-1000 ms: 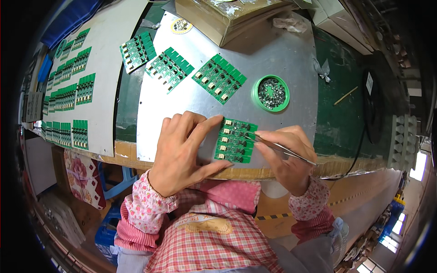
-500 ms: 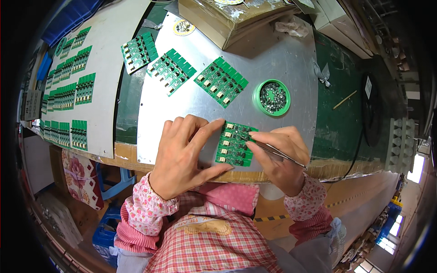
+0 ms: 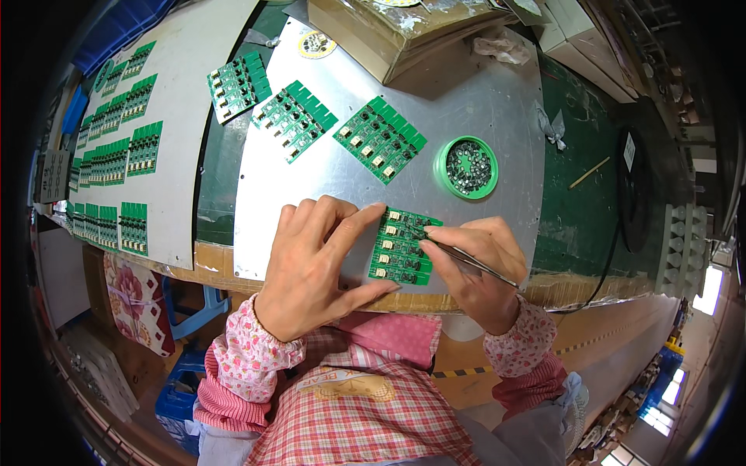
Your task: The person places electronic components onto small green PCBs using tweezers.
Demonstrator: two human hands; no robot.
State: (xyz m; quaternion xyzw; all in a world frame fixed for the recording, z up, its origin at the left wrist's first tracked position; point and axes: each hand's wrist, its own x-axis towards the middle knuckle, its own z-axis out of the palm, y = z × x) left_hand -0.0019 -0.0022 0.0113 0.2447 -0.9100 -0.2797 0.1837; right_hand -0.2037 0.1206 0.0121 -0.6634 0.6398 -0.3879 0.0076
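Observation:
A green circuit board (image 3: 402, 247), with rows of white and black components, lies flat near the front edge of the metal sheet. My left hand (image 3: 311, 260) spans its left side, index fingertip at the top left corner and thumb at the bottom left, bracing the board between them. Metal tweezers (image 3: 475, 262) are pinched in my right hand (image 3: 482, 268); their tips reach the black parts on the board's right side. Whether the tips hold a part is too small to tell. Beyond my right hand stands a round green dish (image 3: 447, 185) of small dark and silvery parts.
Three similar boards, including the nearest one (image 3: 379, 140), lie behind my hands. More boards (image 3: 144, 147) stand in rows on a pale panel at the left. A cardboard box (image 3: 350, 43) sits at the back. A thin stick (image 3: 589, 172) lies on the green tabletop at right.
The tweezers have shifted slightly on the board, with my right hand nearly in place. My left hand keeps its position. The whole view has shifted very slightly.

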